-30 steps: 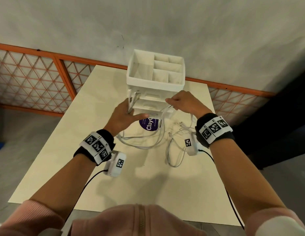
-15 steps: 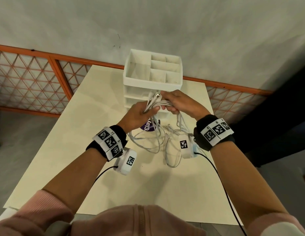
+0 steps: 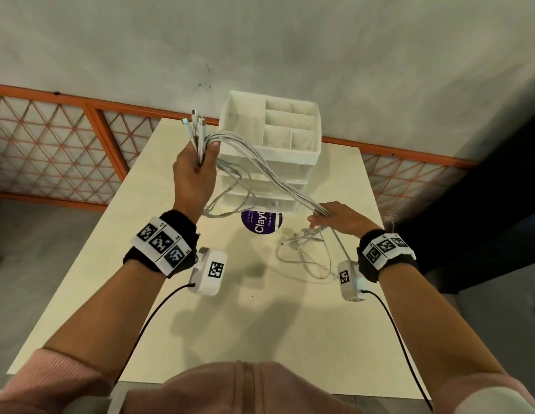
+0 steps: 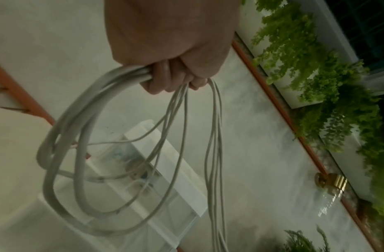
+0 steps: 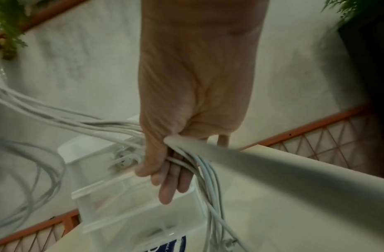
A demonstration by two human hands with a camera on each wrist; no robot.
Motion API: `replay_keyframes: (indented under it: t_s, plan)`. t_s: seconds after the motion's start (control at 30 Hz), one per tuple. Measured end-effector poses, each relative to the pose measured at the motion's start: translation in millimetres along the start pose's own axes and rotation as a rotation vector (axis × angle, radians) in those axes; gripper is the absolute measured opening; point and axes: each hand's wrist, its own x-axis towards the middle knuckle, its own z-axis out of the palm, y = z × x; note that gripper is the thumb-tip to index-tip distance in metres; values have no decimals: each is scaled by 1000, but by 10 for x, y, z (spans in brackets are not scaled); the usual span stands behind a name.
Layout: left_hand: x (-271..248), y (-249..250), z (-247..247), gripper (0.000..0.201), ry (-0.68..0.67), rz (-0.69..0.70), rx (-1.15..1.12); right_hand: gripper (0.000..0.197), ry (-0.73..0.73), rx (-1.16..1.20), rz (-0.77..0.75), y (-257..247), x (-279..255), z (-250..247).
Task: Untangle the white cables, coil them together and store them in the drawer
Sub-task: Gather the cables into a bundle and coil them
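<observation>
Several white cables (image 3: pixel 272 171) stretch as one bundle between my two hands above the cream table (image 3: pixel 260 324). My left hand (image 3: pixel 196 171) is raised left of the white drawer organizer (image 3: pixel 290 150) and grips the bundle, with the connector ends sticking up out of the fist. In the left wrist view the left hand (image 4: pixel 171 42) holds cable loops (image 4: pixel 78 136) that hang below it. My right hand (image 3: pixel 340 218) is low at the right, with the thumb holding the cables (image 5: pixel 208 170) against nearly straight fingers (image 5: pixel 171 184). The cables' loose ends (image 3: pixel 305 252) lie on the table.
The organizer has open top compartments and clear drawers (image 3: pixel 260 201) below. A purple round sticker (image 3: pixel 261 221) lies in front of it. An orange lattice fence (image 3: pixel 51 150) runs behind the table, and a dark object (image 3: pixel 499 189) stands at the right.
My left hand has lifted up and to the left with the connector ends. My right hand has slid down to the right along the cables, drawing the bundle out between the hands.
</observation>
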Motion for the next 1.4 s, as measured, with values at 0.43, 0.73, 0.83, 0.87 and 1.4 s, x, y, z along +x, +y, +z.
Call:
replay_keyframes:
  t_s: [0.43,0.73,0.83,0.87,1.4]
  plan:
    - [-150,-454,-274,61,-99,-306,422,18,30,-17,-109,-455,-106,-278]
    - [-463,-14,224,14,-874,-134,83,19,-123,52,-267,-1029,-144,-55]
    - [-488,-39,255,28,-844,-115,157,12,-123,74,-244,-992,-180,-58]
    - [-474,-51,244,32,-826,-97,181,16,-115,51,-232,-942,-187,-46]
    - [-137,-148,-136,40,-371,-72,411,38,177,110,608,700,-213,480]
